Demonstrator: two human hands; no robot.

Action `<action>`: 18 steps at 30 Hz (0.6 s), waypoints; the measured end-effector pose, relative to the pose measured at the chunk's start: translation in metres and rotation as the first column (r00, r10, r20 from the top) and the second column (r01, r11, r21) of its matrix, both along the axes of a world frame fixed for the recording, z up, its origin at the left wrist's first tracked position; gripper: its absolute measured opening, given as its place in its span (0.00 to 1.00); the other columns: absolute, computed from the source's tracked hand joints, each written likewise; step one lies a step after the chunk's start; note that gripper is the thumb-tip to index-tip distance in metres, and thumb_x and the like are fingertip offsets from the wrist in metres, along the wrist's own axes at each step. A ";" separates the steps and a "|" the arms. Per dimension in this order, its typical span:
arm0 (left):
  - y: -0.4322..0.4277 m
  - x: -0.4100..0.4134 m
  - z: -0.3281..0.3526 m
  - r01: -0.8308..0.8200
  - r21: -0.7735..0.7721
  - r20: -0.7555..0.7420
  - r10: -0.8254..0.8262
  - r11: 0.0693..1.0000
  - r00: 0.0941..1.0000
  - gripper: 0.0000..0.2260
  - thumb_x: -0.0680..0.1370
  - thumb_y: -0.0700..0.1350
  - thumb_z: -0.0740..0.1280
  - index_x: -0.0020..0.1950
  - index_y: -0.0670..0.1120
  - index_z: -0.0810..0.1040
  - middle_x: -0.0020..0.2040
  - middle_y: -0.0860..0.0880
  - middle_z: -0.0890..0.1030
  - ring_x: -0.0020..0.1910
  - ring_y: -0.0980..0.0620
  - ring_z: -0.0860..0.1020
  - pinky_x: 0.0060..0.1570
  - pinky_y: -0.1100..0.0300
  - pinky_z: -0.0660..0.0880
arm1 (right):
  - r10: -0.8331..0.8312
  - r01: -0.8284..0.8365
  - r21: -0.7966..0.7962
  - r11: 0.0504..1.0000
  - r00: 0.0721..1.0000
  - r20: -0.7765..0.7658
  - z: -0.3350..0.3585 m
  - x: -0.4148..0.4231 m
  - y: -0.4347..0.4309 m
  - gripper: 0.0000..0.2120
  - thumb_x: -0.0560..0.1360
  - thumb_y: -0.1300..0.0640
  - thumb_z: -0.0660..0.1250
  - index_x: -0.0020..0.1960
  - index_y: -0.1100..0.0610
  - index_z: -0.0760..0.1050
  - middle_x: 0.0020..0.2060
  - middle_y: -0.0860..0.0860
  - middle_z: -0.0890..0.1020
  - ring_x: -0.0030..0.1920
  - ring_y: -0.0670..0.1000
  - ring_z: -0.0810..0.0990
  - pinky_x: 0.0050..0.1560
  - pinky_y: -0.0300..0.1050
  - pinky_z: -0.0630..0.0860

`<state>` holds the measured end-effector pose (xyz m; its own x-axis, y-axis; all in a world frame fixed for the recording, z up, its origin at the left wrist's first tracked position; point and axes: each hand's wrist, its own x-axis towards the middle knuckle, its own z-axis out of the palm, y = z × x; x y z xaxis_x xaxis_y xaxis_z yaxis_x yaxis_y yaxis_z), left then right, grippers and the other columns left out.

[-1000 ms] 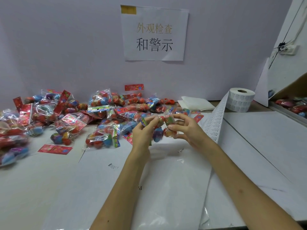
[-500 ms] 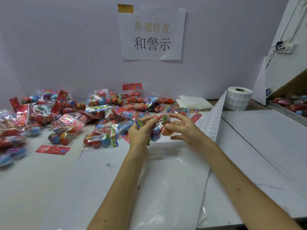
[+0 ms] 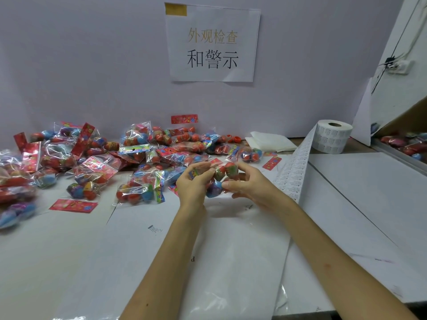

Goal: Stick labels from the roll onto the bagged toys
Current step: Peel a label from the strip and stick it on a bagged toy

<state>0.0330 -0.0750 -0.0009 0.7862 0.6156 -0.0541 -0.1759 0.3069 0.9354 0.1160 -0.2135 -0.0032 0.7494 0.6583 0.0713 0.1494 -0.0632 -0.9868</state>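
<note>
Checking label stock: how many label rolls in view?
1: the label roll stands back right, its strip trailing toward the right hand. More could sit off-frame.

Crinkled, glossy clear plastic is seen around the bagged toy [image 3: 227, 172] at centre and the heaped bags [image 3: 138, 155] behind it, with smooth, shiny toy shells caught inside. Matt white paper is shown in the label roll [image 3: 332, 139], its trailing strip [image 3: 293, 172] and the wall notice [image 3: 212, 42]. The table [image 3: 369, 192] is surfaced in smooth matt white, overlaid by a glossy plastic sheet [image 3: 231, 262].
</note>
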 end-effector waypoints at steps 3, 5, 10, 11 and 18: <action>-0.002 0.000 0.000 0.062 0.000 0.027 -0.062 0.998 0.998 0.07 0.78 0.39 0.72 0.55 0.44 0.83 0.49 0.40 0.86 0.41 0.42 0.82 0.42 0.51 0.82 | -0.032 0.032 0.042 0.999 0.999 0.001 0.001 0.001 0.000 0.17 0.74 0.60 0.76 0.59 0.48 0.77 0.52 0.55 0.85 0.51 0.53 0.86 0.45 0.43 0.82; -0.004 0.000 0.000 0.127 0.002 0.055 -0.127 0.992 0.990 0.12 0.79 0.43 0.72 0.61 0.40 0.81 0.49 0.41 0.84 0.44 0.44 0.80 0.47 0.51 0.81 | -0.069 0.069 0.074 0.995 0.998 -0.008 0.001 0.003 -0.001 0.17 0.74 0.63 0.75 0.60 0.52 0.77 0.54 0.58 0.83 0.50 0.54 0.86 0.44 0.43 0.82; -0.004 0.000 -0.002 0.257 -0.021 0.010 -0.257 0.966 0.966 0.19 0.79 0.49 0.72 0.67 0.42 0.78 0.58 0.45 0.85 0.58 0.45 0.83 0.61 0.51 0.79 | -0.139 0.160 0.224 0.961 0.985 -0.104 0.002 0.005 -0.003 0.15 0.73 0.64 0.75 0.57 0.56 0.78 0.49 0.56 0.85 0.50 0.57 0.86 0.47 0.47 0.82; -0.005 0.000 -0.003 0.257 -0.017 0.018 -0.257 0.966 0.966 0.18 0.79 0.48 0.72 0.66 0.43 0.79 0.57 0.45 0.86 0.58 0.46 0.84 0.59 0.52 0.79 | -0.137 0.159 0.233 0.959 0.985 -0.105 0.003 0.005 -0.004 0.14 0.73 0.63 0.75 0.57 0.55 0.79 0.49 0.55 0.86 0.51 0.56 0.86 0.50 0.48 0.83; 0.001 -0.001 -0.001 0.098 -0.003 0.058 -0.097 0.995 0.994 0.14 0.79 0.46 0.72 0.61 0.42 0.82 0.51 0.43 0.84 0.49 0.46 0.82 0.48 0.52 0.80 | -0.104 0.104 -0.001 0.995 0.993 0.060 0.006 -0.002 -0.004 0.19 0.78 0.46 0.69 0.55 0.62 0.81 0.47 0.55 0.87 0.51 0.55 0.85 0.58 0.56 0.81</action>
<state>0.0321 -0.0739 -0.0024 0.8443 0.5358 -0.0099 -0.1990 0.3305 0.9226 0.1137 -0.2172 0.0031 0.8085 0.5772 0.1150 0.2003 -0.0860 -0.9760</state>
